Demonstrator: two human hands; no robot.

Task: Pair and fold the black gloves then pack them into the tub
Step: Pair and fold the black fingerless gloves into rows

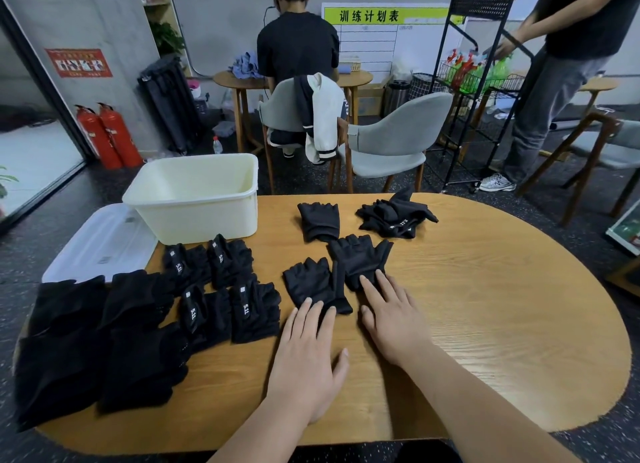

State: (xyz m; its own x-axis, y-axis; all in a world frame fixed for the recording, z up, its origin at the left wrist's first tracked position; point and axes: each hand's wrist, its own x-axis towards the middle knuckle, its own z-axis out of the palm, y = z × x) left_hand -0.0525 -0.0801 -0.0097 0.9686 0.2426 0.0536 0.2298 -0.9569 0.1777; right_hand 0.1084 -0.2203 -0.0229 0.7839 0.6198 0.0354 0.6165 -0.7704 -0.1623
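**While Two Gloves Lie Side by Side, Both Hands Are Readying the Pairing**

As the person is working at the oval wooden table (485, 289), the left hand (304, 351) is resting straight, slightly spread fingers on the cuff of the nearer black fingerless fabric glove (311, 284) at twelve o'clock. The right hand (391, 320), equally flat with its fingers apart, is touching the farther black fingerless fabric glove (360, 260) just beside it. Neither hand is gripping anything.

The cream rectangular plastic tub (194, 199) is standing at eleven o'clock, with nothing black showing inside. The folded black bundles (221, 289) are lying at nine o'clock and the loose black pile (394, 215) at one.

Pairing seems to be the step in hand. Doing it well likely means sliding one glove squarely onto the other, matching the cuffs, and smoothing them before folding.
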